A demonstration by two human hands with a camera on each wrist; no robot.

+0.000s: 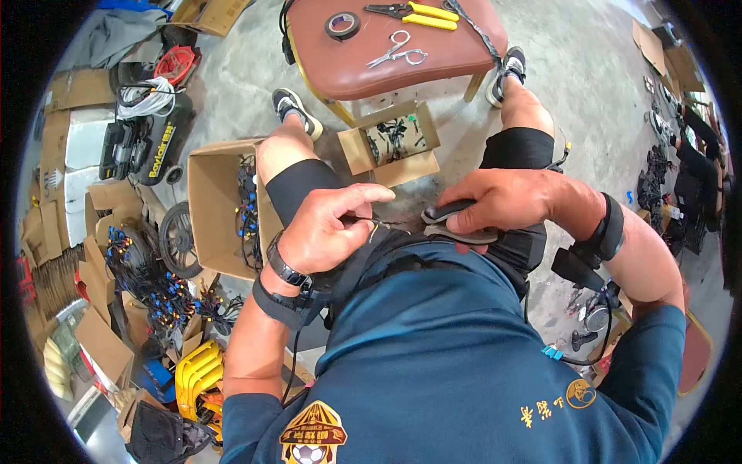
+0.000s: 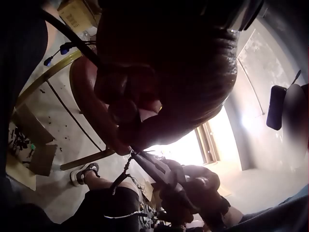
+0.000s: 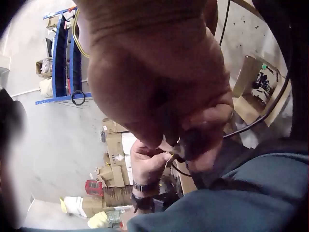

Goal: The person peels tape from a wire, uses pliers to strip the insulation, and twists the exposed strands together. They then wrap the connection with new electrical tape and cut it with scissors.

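Observation:
My left hand [image 1: 328, 224] is raised over the lap, thumb and fingers pinching the end of a thin black cable [image 2: 77, 37]. My right hand [image 1: 502, 203] grips a pair of pliers [image 1: 450, 209] by its dark handles. Seen from the left wrist, the pliers' metal nose points at the left fingertips, where bare strands show. A twisted wire [image 2: 126, 169] hangs right beside that nose. In the right wrist view the right palm hides most of the pliers, and a yellowish wire end shows by the left fingers.
Ahead stands a brown padded chair [image 1: 386, 66] bearing black tape [image 1: 342, 25], scissors [image 1: 397, 54] and yellow-handled pliers [image 1: 421, 15]. Between the feet sits a small open carton [image 1: 355, 151] of black parts. A larger carton [image 1: 220, 209] and heaped connector cables [image 1: 158, 290] lie left.

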